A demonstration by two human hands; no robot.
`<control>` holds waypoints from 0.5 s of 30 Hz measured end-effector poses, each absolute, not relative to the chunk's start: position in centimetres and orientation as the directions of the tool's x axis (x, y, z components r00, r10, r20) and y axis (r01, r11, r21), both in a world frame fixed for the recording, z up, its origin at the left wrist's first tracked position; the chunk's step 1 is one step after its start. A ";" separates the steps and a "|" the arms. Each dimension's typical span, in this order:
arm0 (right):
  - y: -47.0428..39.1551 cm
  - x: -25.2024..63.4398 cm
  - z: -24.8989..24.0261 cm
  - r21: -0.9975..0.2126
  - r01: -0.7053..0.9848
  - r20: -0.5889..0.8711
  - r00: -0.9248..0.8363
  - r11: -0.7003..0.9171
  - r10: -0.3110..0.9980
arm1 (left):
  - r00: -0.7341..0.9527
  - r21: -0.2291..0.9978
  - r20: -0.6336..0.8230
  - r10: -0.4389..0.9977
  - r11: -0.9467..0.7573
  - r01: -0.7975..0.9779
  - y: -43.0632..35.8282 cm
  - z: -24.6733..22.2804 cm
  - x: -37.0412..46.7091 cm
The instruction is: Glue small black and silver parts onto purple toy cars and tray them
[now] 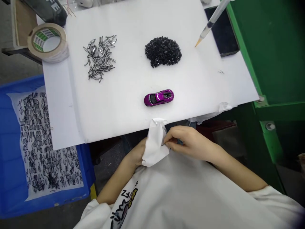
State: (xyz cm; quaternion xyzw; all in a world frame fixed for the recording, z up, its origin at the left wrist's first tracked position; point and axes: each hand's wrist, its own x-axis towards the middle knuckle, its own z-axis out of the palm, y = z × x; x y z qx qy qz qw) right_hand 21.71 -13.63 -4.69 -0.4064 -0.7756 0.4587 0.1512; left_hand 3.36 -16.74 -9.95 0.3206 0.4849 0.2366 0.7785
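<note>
A sheet of white cloth or tissue [153, 144] hangs just off the near edge of the white board. My left hand [138, 154] is behind it and holds it, with most of the fingers hidden. My right hand [189, 141] is closed in a pinch at the cloth's right side; a tiny dark thing shows at the fingertips, too small to name. On the board beyond lies a purple toy car [159, 97], touched by neither hand. Farther back are a pile of small black parts [163, 52] and a scatter of thin clear, dark-rimmed pieces [100, 58].
An orange-tipped syringe [206, 28] slants over the white board [119, 105] at the back right, near a dark phone-like slab [224, 33]. Rolls of tape [61, 47] sit at the back left. A blue bin [11, 127] holds a sheet covered with dark pieces [52, 152].
</note>
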 end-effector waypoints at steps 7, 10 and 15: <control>-13.7 21.8 -5.8 -0.767 0.470 0.103 -0.581 0.437 0.807 | 0.319 0.698 -0.652 0.688 0.709 -0.103 -16.2 -9.3 4.0; -13.7 22.0 -6.1 -0.683 0.458 0.232 -0.601 0.568 0.765 | 0.313 0.692 -0.657 0.686 0.713 -0.111 -16.2 -9.3 3.9; -13.2 21.9 -6.3 -0.549 0.456 0.352 -0.634 0.700 0.689 | 0.312 0.690 -0.659 0.685 0.715 -0.112 -15.8 -8.4 4.2</control>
